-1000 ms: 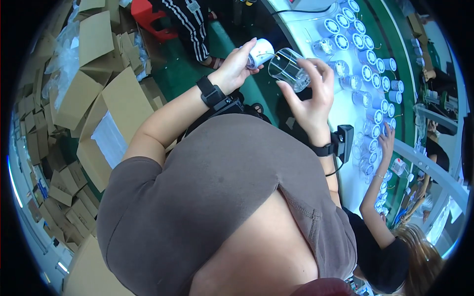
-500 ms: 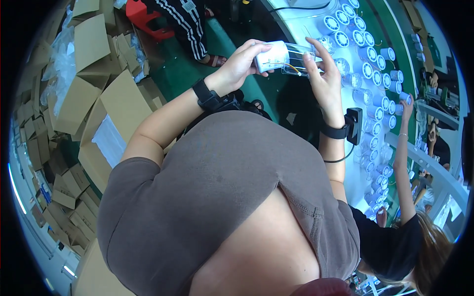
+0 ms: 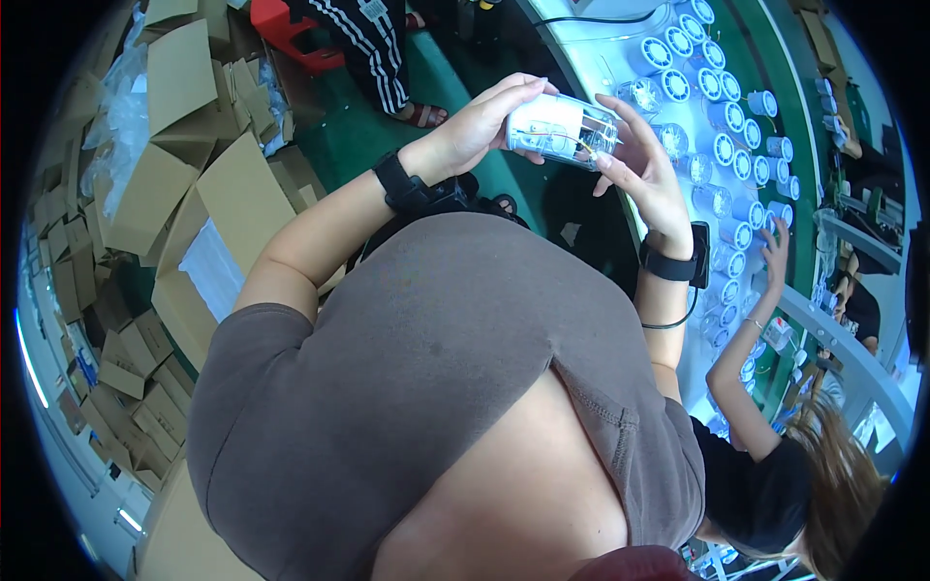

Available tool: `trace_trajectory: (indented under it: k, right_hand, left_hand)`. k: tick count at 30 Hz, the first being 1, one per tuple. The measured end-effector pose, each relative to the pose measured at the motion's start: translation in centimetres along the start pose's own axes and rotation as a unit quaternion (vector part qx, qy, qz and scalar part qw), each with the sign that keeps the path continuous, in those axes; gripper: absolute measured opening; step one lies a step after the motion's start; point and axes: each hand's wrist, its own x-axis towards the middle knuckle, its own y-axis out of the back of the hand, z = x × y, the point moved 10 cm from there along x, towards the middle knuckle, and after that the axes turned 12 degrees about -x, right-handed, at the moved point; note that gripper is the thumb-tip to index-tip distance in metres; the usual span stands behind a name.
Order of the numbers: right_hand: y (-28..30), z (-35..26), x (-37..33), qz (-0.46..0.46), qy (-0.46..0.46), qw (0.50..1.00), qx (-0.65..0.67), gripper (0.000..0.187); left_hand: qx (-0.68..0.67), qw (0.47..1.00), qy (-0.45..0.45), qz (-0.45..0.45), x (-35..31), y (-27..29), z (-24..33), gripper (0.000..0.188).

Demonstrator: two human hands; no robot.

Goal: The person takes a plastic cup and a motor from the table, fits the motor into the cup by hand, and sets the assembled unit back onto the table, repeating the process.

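In front of me, above the green floor, I hold a clear plastic cylinder (image 3: 598, 128) with a white body inside it and a thin yellow wire at its right part. My left hand (image 3: 484, 121) is wrapped round the white left end, thumb on top. At the clear right end is my right hand (image 3: 644, 169), its index finger and thumb curved about the rim. The inner parts behind the clear wall are too small to make out.
On the white table (image 3: 605, 58) to the right stand many clear cylinders with white round tops (image 3: 675, 85). A co-worker's arm (image 3: 746, 358) reaches over its far side. Open cardboard boxes (image 3: 237, 208) fill the left. A red stool (image 3: 291, 39) and a person's striped trouser leg (image 3: 373, 58) are ahead.
The clear part now covers more of the white body, and the whole looks shorter. My right hand has shifted slightly right and down. The co-worker's arm has bent and drawn back.
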Motion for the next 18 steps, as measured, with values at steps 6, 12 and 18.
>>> trace_trajectory:
  k: [6, 12, 18]
  right_hand:
    - [-0.4, 0.1, -0.3, 0.007, 0.025, 0.992, -0.12, 0.05]
    - [0.3, 0.1, -0.8, 0.049, 0.029, 0.99, -0.13, 0.051]
    - [0.4, -0.3, -1.2, 0.054, 0.024, 0.985, -0.159, 0.051]
  left_hand:
    - [0.103, 0.993, -0.046, -0.024, 0.9, -1.2, 0.2, 0.039]
    - [0.064, 0.998, 0.009, -0.02, 0.9, -1.9, -0.7, 0.044]
    - [0.073, 0.995, 0.057, 0.021, 0.7, -2.3, -1.2, 0.056]
